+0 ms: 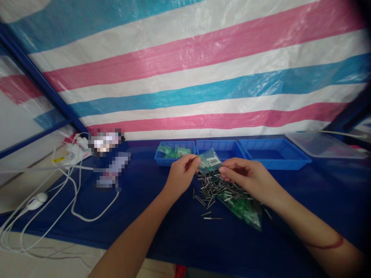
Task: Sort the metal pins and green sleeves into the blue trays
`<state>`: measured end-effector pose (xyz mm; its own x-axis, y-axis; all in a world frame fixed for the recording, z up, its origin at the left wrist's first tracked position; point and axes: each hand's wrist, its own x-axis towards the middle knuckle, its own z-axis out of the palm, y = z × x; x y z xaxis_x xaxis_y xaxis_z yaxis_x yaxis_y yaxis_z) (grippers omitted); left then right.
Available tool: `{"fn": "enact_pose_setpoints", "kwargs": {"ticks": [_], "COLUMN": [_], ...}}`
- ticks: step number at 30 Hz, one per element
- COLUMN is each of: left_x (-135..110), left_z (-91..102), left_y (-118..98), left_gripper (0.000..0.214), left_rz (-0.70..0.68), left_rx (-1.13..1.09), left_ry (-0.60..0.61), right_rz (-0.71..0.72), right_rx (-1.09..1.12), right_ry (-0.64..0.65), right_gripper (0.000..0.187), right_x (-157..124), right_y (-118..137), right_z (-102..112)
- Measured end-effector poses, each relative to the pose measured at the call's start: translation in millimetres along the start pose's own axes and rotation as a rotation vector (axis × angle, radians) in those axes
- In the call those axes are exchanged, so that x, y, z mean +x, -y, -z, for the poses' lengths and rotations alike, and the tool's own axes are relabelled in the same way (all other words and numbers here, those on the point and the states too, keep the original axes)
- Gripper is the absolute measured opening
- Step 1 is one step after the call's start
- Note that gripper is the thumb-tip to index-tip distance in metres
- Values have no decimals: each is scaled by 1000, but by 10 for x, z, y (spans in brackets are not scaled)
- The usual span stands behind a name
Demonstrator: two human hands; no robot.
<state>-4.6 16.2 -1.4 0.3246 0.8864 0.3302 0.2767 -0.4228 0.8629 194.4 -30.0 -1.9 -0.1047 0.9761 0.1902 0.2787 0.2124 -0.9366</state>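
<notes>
Between my two hands is a small clear plastic bag [210, 160] with a few metal pieces inside. My left hand [185, 170] pinches its left edge between thumb and fingers. At the bag's lower right corner, the thumb and fingers of my right hand [245, 173] are closed on it. Below lies a loose pile of rivets [211, 187], thin and silvery, with some strays in front of it. Partly under the right hand, a larger green-tinted plastic bag [245, 210] rests against the pile.
Behind the hands stand a blue bin [158, 159] with small green-tinted bags, a middle blue bin [228, 145] and a wider right blue bin [278, 164]. A clear plastic lid [324, 146] lies at the right. White cables [74, 193] and a power strip [77, 152] occupy the left.
</notes>
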Motion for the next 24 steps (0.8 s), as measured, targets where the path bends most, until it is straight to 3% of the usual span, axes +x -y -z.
{"fn": "enact_pose_setpoints", "kwargs": {"ticks": [9,16,19,24], "left_x": [17,13,18,31], "left_z": [-14,24,16,-3], "left_y": [6,27,38,2], "left_gripper": [19,25,30,35], "left_rz": [57,19,59,86], "left_rx": [-193,-30,-123,-270], "left_ry": [42,129,155,102], "right_rz": [-68,-98,-128,-102], "right_rx": [123,213,230,281], "right_ry": [-50,-56,-64,-122], "right_gripper": [30,30,33,33], "right_x": [8,4,-10,-10], "right_y": [86,77,66,53], "right_z": [-12,-10,-10,4]}}
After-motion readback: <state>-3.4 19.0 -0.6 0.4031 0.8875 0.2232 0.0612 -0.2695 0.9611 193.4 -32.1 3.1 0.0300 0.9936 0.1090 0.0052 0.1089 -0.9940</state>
